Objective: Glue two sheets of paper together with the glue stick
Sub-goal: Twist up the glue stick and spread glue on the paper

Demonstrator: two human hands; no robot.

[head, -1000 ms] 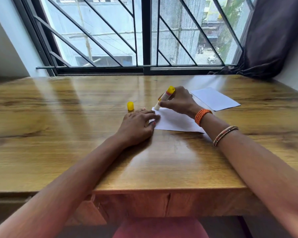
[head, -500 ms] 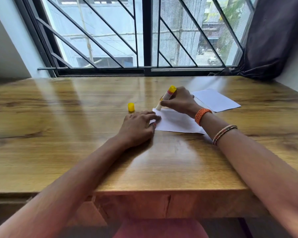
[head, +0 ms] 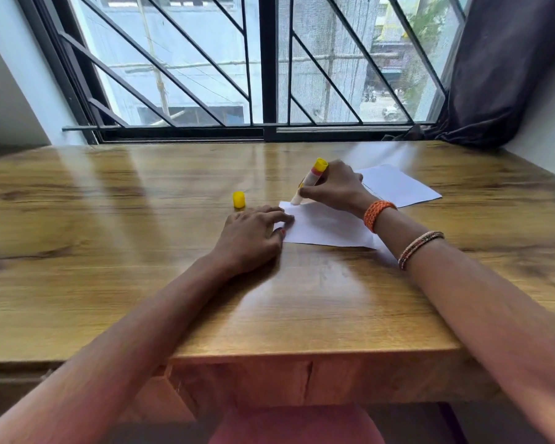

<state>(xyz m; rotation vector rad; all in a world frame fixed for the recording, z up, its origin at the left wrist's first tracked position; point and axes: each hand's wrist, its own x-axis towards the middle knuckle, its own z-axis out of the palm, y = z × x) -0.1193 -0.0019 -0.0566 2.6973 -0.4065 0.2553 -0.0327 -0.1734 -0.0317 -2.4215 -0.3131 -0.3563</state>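
Observation:
A white sheet of paper (head: pixel 327 227) lies on the wooden table (head: pixel 141 251). My left hand (head: pixel 252 237) rests flat on the sheet's left edge, fingers apart, pinning it down. My right hand (head: pixel 334 187) grips the uncapped glue stick (head: pixel 311 181), tilted, with its tip touching the sheet's far left corner. The stick's yellow cap (head: pixel 238 199) stands on the table just left of the sheet. A second white sheet (head: pixel 398 185) lies further right, behind my right wrist.
A barred window (head: pixel 263 65) runs along the table's far edge. A dark curtain (head: pixel 500 72) hangs at the far right corner. The table's front edge (head: pixel 302 354) is close to me, with a reddish seat (head: pixel 295 424) below.
The glue stick's tip has stayed at the sheet's far left corner with only a slight shift. My left hand has not moved.

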